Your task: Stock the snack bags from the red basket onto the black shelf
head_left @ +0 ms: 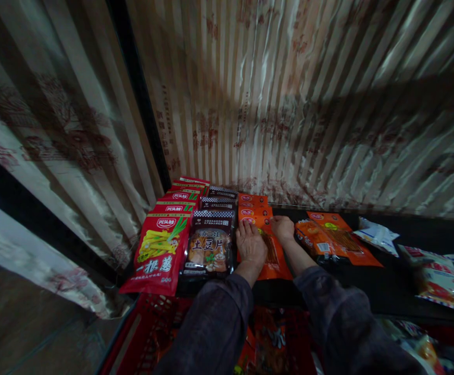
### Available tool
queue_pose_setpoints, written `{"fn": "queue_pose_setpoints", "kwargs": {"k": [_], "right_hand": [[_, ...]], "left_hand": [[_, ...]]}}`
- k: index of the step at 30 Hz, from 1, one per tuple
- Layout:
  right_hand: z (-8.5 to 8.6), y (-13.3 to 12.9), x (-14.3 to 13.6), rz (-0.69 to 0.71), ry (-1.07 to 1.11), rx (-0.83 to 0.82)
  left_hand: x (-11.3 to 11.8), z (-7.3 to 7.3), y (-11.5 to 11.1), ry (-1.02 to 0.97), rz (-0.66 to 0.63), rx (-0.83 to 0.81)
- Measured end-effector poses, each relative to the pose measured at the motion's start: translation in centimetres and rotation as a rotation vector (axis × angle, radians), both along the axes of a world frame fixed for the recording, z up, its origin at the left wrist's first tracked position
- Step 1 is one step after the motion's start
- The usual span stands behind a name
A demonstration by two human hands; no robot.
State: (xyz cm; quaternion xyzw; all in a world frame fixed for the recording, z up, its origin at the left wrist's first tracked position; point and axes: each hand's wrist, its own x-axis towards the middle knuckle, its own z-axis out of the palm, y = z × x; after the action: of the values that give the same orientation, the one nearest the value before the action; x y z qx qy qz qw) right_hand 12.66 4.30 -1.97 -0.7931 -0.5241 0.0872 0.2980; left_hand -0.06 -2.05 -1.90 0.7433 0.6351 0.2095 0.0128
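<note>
My left hand [252,246] lies on the front orange snack packet [274,263], its fingers stretched over the left part of the packet's face. At the packet's upper right edge, my right hand [283,228] is closed with curled fingers on that edge; its fingertips are partly hidden. More orange packets [252,199] stand in a row behind this one. Just left of my left hand are black potato-slice packets [210,245], also in a row. Red snack packets [163,250] with a green-onion picture form the leftmost row.
Two orange packets [334,232] lie on the black shelf [371,284] to the right, near a white-and-blue packet [377,234] and a red-and-white bag [440,276]. A red basket [133,333] holding packets is below. A dark post [143,104] and patterned sheeting [227,104] rise behind.
</note>
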Motion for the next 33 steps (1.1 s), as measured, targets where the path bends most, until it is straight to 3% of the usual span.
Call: {"fn": "queue_pose_setpoints", "kwargs": {"k": [8,16,29,33], "right_hand": [[0.7,-0.2,-0.9,-0.066,-0.008,-0.034],[-0.3,0.2,-0.6,-0.069,0.072,-0.015],[-0.2,0.1,0.3,-0.054,0.099,0.028],[0.3,-0.3,0.1,-0.061,0.045,-0.039]], "left_hand": [[0.2,-0.6,0.2,-0.024,-0.009,0.006],[0.1,-1.3,0.3,-0.045,-0.023,0.059],[0.1,-1.2,0.1,-0.046,-0.030,0.062],[0.1,-1.2,0.0,-0.047,-0.022,0.052]]}}
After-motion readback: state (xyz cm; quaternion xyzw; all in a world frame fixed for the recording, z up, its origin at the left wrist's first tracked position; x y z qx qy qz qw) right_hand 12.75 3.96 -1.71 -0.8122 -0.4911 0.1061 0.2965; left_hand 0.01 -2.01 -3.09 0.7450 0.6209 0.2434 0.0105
